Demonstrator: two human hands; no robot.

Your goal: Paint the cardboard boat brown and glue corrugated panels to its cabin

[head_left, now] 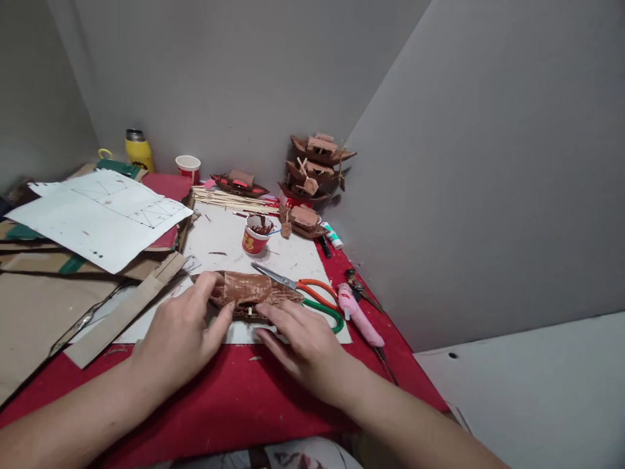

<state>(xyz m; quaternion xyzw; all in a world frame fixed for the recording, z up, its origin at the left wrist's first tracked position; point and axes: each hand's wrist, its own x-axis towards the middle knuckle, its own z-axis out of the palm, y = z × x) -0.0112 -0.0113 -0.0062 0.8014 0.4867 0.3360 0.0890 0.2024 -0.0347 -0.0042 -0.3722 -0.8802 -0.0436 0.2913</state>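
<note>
A brown model boat (247, 286) with a curved, pale-streaked cabin roof lies crosswise on the white board in front of me. My left hand (188, 319) grips its left end, thumb along the near side and fingers over the far side. At the right half, my right hand (305, 339) holds the near side with its fingertips, the thumb lower down. A small pale peg (250, 311) shows in the cabin opening between my hands. Scissors (295, 284) with orange and green handles lie close behind the boat's right end, blades pointing left.
Behind stand a red paper cup (254, 243) with brown contents, finished-looking boats (319, 148) stacked at the wall, and thin sticks (234, 200). Cardboard and a drawn sheet (105, 212) cover the left. A pink glue gun (361, 317) lies right, near the grey wall.
</note>
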